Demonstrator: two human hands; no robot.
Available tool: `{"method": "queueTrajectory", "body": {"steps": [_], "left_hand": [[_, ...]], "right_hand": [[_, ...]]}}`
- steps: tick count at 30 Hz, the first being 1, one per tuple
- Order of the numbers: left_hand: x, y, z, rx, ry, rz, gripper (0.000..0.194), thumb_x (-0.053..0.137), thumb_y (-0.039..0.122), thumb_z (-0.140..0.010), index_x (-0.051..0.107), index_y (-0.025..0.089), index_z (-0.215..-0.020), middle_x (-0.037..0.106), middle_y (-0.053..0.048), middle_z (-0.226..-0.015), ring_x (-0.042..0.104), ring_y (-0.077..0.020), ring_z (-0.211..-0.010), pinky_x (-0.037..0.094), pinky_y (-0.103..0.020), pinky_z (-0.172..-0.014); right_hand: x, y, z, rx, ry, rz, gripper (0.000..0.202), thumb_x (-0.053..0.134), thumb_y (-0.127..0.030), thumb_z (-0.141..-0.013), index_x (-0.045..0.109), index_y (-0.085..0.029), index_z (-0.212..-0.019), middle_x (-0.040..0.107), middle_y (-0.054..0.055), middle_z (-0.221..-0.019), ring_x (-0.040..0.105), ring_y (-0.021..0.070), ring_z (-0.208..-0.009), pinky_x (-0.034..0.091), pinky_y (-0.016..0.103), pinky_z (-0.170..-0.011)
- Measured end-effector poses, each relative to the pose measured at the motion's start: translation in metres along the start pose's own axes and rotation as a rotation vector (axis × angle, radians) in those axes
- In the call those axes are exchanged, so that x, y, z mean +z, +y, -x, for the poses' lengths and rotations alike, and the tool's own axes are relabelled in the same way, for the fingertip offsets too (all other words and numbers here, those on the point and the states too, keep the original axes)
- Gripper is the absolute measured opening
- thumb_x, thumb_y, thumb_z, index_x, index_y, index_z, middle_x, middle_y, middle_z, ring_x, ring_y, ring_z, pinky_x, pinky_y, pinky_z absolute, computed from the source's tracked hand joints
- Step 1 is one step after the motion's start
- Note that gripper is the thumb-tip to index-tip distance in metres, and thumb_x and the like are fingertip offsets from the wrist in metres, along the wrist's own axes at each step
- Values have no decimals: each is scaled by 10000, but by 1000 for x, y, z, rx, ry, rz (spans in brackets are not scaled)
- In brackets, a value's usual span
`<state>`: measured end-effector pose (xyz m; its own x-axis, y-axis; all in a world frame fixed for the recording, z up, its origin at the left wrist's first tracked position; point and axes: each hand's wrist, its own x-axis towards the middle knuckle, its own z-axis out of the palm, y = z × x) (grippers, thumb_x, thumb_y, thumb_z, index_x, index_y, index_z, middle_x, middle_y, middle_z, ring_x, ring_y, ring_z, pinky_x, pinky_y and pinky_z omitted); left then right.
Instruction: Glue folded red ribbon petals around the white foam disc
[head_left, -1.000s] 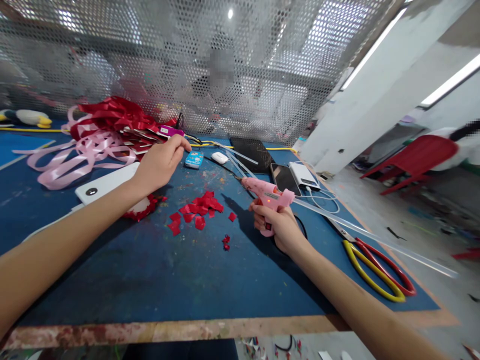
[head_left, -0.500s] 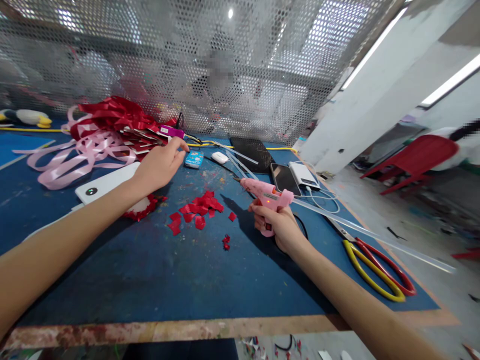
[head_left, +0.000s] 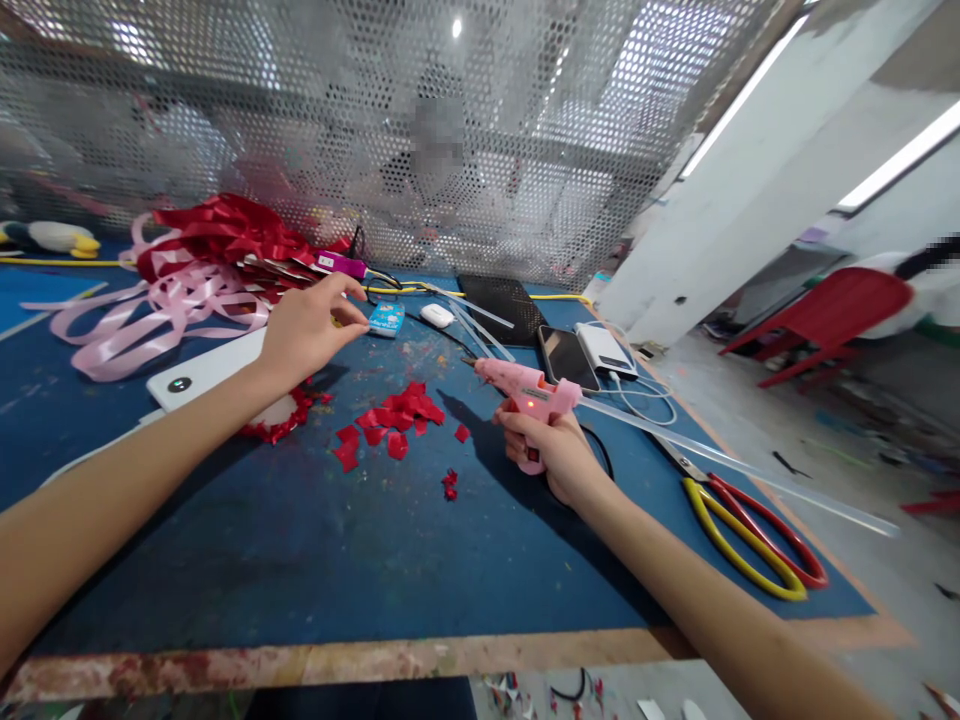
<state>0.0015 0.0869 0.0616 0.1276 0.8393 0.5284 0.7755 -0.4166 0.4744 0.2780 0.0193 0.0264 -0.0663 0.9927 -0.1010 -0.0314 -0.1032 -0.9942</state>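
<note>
My right hand (head_left: 551, 445) is wrapped round the handle of a pink hot glue gun (head_left: 517, 385). Its nozzle points left, its small light glows, and a long clear glue stick (head_left: 720, 455) extends from its back. Above the table, my left hand (head_left: 315, 325) has curved fingers with a gap between thumb and forefinger; nothing shows in it. Just right of those fingers lies a small blue packet (head_left: 386, 319). Below the left wrist is a piece with a red ruffled edge (head_left: 281, 420), partly hidden by the arm. Red ribbon squares (head_left: 405, 408) lie loose between my hands, with a small folded red piece (head_left: 450, 484) nearer me.
Red ribbons (head_left: 232, 225) and pink ribbons (head_left: 187, 310) heap at the back left, behind a white phone (head_left: 206, 372). Scissors (head_left: 742, 530) with yellow and red handles lie at right. A dark phone (head_left: 568, 357) and a white power bank (head_left: 604, 350) lie behind the glue gun.
My left hand's fingers have spread, with thumb and forefinger showing apart, and it sits slightly lower and left. The glue gun stays in my right hand, nearly still.
</note>
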Motion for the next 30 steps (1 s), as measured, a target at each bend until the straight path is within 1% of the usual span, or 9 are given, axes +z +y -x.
{"method": "queueTrajectory", "body": {"steps": [3,8,13,16,20,23,25,28,30], "left_hand": [[2,2,2,11,-32,2,227,604,260,-754,529,240,-967,737,-20,-826,673,-215,-813,451,-313,-726],[8,8,4,40,-97,-2,246,594,270,-766,511,251,-996,726,-4,-836,657,-197,-767,438,-291,-683],[13,0,3,96,-191,-84,236,566,238,-777,537,210,-1009,712,-35,-832,625,-216,-810,431,-301,-695],[15,-6,4,133,-241,-152,198,537,219,-787,577,194,-980,705,-49,-851,617,-232,-858,430,-311,-716],[17,-3,7,160,-280,-194,193,479,269,-841,642,209,-926,700,-59,-932,630,-237,-876,434,-312,-711],[19,9,10,155,-287,-139,232,450,286,-865,665,234,-935,702,-42,-1003,632,-234,-913,444,-315,-740],[20,22,15,158,-317,-66,243,434,267,-875,663,230,-951,696,-35,-1038,630,-223,-930,449,-318,-776],[24,51,31,198,-397,49,271,394,222,-897,646,220,-997,692,-35,-1035,622,-205,-952,446,-320,-828],[31,74,49,276,-508,132,273,382,193,-904,636,223,-998,694,-25,-994,631,-182,-908,456,-293,-791]], "right_hand": [[0,1,-1,13,2,5,130,643,-214,-651,532,-172,-703,363,-82,-438,280,38,-361,141,190,-352],[-1,1,0,-7,-1,-2,135,657,-216,-640,539,-172,-688,369,-79,-442,282,41,-372,174,198,-363],[-1,1,0,-10,0,-1,156,668,-230,-642,534,-174,-700,364,-84,-443,286,42,-367,167,200,-365],[-1,2,0,1,2,0,157,665,-227,-639,529,-176,-697,366,-84,-439,282,42,-367,169,198,-362],[-1,2,-1,3,9,14,139,653,-219,-637,535,-172,-695,365,-86,-427,283,41,-369,208,195,-366],[1,1,0,14,21,44,143,651,-231,-638,542,-169,-707,370,-87,-422,286,39,-368,220,183,-361],[1,1,0,32,36,53,151,652,-238,-635,539,-168,-705,375,-86,-422,291,38,-368,216,175,-353],[1,2,-1,61,38,22,168,652,-239,-626,520,-170,-702,371,-91,-423,292,34,-360,189,167,-340],[0,4,-2,56,21,-5,172,650,-234,-621,514,-169,-703,369,-96,-422,284,29,-355,191,166,-342]]}}
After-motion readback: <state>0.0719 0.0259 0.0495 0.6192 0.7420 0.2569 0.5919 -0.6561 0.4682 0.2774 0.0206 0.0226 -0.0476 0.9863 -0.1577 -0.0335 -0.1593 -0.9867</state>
